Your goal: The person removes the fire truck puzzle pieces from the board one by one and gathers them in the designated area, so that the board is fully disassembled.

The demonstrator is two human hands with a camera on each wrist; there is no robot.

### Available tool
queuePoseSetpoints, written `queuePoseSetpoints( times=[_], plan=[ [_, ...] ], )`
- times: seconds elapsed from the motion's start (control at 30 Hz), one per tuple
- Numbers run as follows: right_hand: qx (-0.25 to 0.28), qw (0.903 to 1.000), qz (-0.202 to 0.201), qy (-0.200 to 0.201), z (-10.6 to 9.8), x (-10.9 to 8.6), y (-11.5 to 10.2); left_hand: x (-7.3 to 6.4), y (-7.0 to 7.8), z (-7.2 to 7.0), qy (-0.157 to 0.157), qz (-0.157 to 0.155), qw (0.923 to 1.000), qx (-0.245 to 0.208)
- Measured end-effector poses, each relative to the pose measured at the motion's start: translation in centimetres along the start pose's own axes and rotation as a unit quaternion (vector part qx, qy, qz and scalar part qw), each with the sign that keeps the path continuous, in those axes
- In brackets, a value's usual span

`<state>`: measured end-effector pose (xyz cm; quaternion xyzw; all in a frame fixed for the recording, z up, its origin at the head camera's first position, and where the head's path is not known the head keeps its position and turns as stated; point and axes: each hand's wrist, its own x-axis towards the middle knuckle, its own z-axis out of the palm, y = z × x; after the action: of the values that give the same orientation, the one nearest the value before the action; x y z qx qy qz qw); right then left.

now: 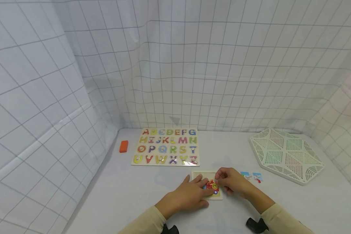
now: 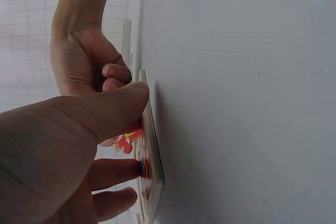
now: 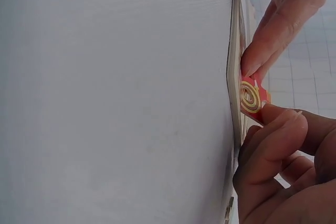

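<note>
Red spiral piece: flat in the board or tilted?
Tilted: right wrist view shows the red spiral piece angled up from the board.

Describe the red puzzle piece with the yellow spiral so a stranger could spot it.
In the head view, below the multicoloured alphabet board, find the small pale wooden frame. At its right, the person's right hand pinches the red puzzle piece. Its yellow spiral separates it from the loose blue-and-white pieces.
</note>
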<state>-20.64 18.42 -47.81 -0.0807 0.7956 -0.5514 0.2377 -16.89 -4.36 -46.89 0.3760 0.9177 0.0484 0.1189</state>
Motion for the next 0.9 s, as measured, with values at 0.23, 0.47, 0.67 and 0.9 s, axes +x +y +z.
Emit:
queuePoseSetpoints(
  times=[0.23, 0.47, 0.67, 0.9],
  plan=[
    [0.0, 1.0, -0.005, 0.001, -0.2, 0.0, 0.2, 0.0, 0.1, 0.1, 0.0, 0.001, 1.0, 0.005],
    [0.014, 0.9998, 0.0, 0.01, -0.9, -0.4, 0.2, 0.0, 0.1, 0.1, 0.001, 0.007, 0.9998, 0.02],
    [0.029, 0.9995, 0.001, 0.014, -2.5, -1.0, 0.8, 0.0, 0.1, 0.1, 0.001, 0.005, 0.9999, 0.009],
    [0.037, 0.9993, 0.01, 0.006, -4.7, -2.5, 1.7, -0.3, 0.2, -0.3, -0.004, 0.0, 1.0, 0.004]
  ],
)
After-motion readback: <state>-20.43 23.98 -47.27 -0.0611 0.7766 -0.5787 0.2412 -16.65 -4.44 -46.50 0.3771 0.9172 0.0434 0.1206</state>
